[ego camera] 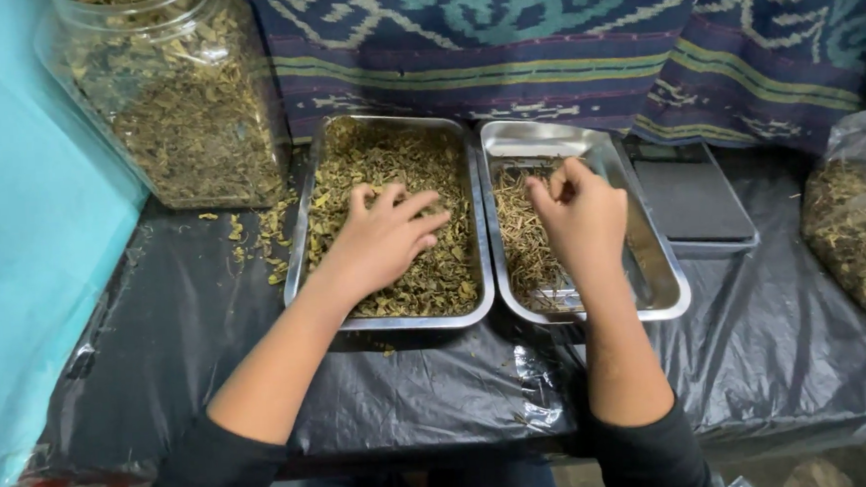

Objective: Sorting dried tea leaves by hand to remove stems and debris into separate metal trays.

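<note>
Two steel trays sit side by side on black plastic sheeting. The left tray (pixel 303 213) is full of dried green-yellow leaves (pixel 388 161). My left hand (pixel 381 239) lies flat on that pile, fingers spread and pressing into the leaves. The right tray (pixel 662 282) holds a thinner heap of pale dried stems (pixel 521 238) along its left side. My right hand (pixel 580 214) hovers over those stems with fingertips pinched together; whether a stem is between them cannot be made out.
A large clear jar (pixel 175 94) of dried leaves stands at the back left, with loose leaves (pixel 257 234) spilled beside it. A dark flat scale (pixel 693 200) sits right of the trays. A plastic bag (pixel 865 232) of leaves is at the far right. Patterned cloth (pixel 561 35) hangs behind.
</note>
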